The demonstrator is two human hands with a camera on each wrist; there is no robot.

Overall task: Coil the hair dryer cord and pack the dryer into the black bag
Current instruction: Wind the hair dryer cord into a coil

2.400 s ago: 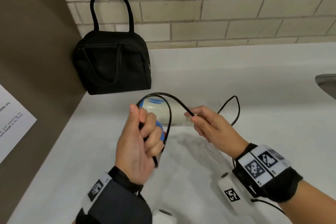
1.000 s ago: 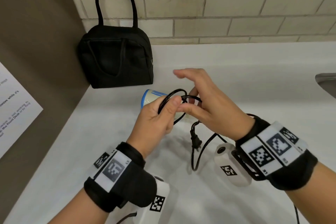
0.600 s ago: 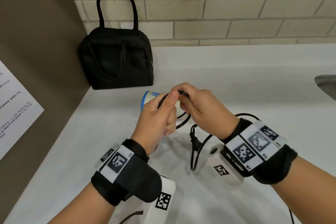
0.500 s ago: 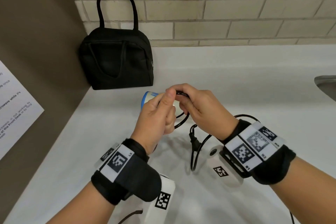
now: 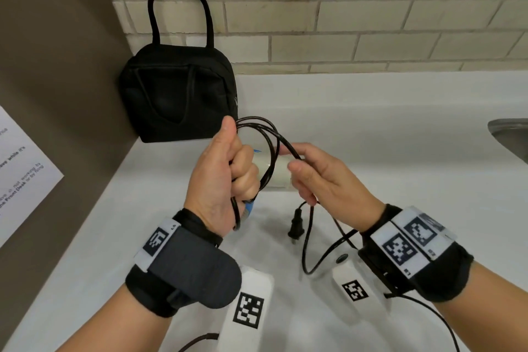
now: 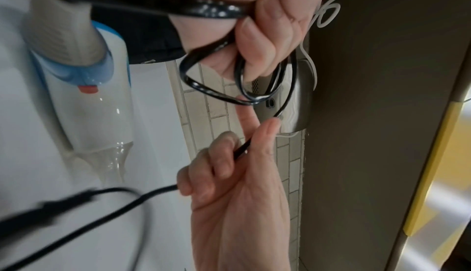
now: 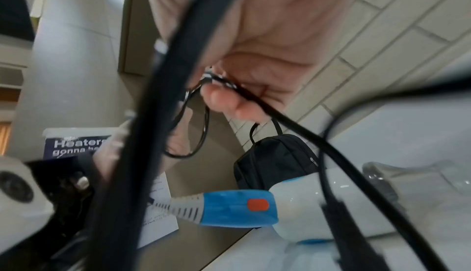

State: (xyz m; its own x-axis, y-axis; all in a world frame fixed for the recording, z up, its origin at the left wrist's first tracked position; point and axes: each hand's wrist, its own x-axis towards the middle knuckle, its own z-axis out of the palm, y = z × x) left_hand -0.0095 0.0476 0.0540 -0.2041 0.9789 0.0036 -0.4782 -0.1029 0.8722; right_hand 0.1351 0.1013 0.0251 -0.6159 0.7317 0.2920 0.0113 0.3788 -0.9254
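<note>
Left hand: fist curled round several loops of the black cord, thumb laid over the top of the bundle. The loops arch out of the fist toward the right hand and return under the curled fingers.

Right hand: thumb and forefinger pinch one strand of the cord just beside the left fist; the other fingers are loosely bent around the strand.

Cord, free end: hangs from under the right hand, sags to the counter below the right wrist, and ends in the plug, which dangles between the two wrists.

Hair dryer: white body, blue band, small red switch. In the head view it shows only between and behind the two hands; its blue part peeks out under the left fist. Whether the left hand also holds its handle, or the dryer rests on the counter, cannot be told.

Black bag: upright beyond the left hand, well apart from it, against the tiled wall and the brown side panel; one handle stands up, and its opening does not show.

Printed sheet: on the brown panel, left of the left hand.

Sink edge: far right of the right hand.
</note>
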